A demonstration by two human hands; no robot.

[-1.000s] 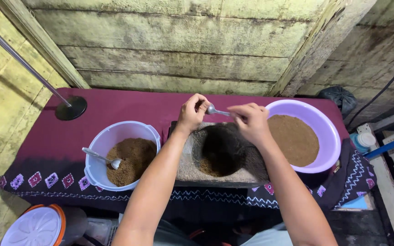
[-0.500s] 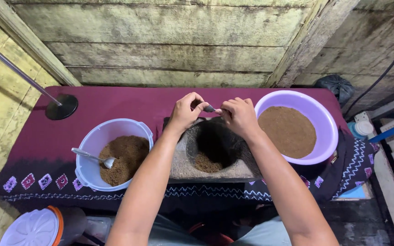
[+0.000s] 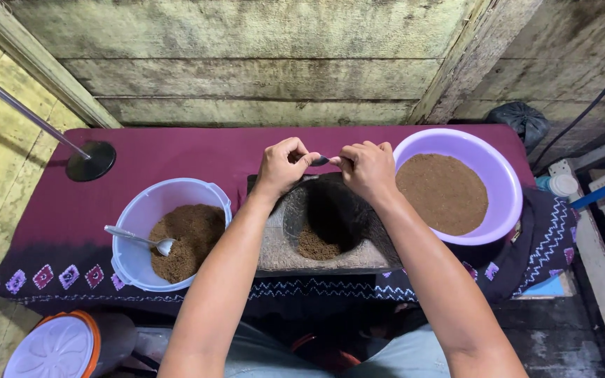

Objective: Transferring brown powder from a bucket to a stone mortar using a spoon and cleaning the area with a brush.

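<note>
My left hand [image 3: 283, 166] and my right hand [image 3: 365, 168] are close together above a stone mortar [image 3: 316, 245] and pinch a small dark object [image 3: 321, 160] between their fingertips. What the object is cannot be made out. The mortar's dark hollow holds a little brown powder [image 3: 314, 245]. Left of it stands a pale blue bucket [image 3: 134, 259] with brown powder and a metal spoon [image 3: 138, 240] in it. To the right, a purple basin [image 3: 505, 189] holds finer brown powder.
Everything rests on a table covered by a maroon cloth [image 3: 176, 154] with a patterned edge. A metal pole on a round black base [image 3: 91, 161] stands at the back left. A white-lidded orange container [image 3: 57, 346] is on the floor at left. A wooden wall is behind.
The hands have drawn closer together over the mortar, and the right hand no longer holds out the metal spoon-like piece seen a second ago. The view has shifted slightly.
</note>
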